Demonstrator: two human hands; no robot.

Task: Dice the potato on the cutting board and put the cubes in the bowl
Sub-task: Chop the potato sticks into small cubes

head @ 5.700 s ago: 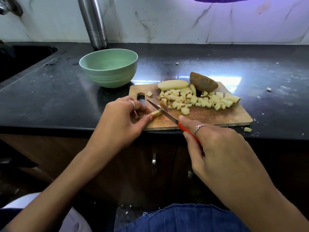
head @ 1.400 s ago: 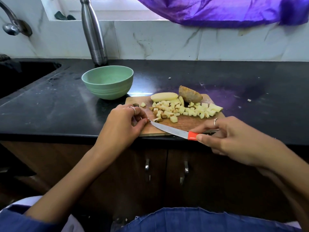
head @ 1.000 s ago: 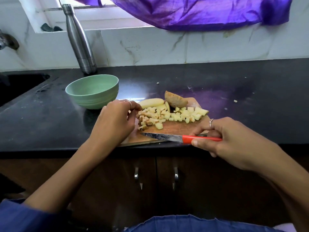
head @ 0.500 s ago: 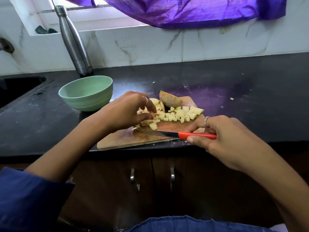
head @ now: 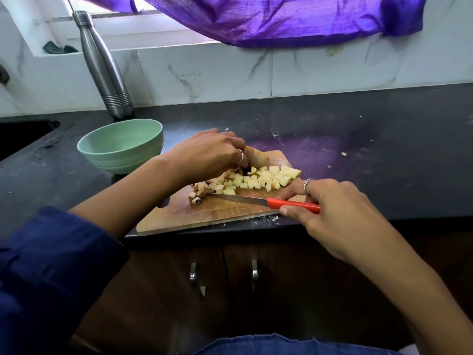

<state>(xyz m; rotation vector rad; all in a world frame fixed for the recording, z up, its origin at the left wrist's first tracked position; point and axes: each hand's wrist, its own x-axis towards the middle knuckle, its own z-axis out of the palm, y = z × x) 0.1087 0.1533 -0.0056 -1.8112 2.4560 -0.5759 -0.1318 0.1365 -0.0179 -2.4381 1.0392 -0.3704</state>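
Right hand (head: 330, 208) grip curled round knife (head: 266, 201); left hand (head: 210, 155) grip over potato (head: 256, 158), hold unclear.

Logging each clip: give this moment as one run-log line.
left hand: reaching over pale diced potato cubes | right hand: holding red-handled knife flat on wooden cutting board | green bowl: no cubes visible
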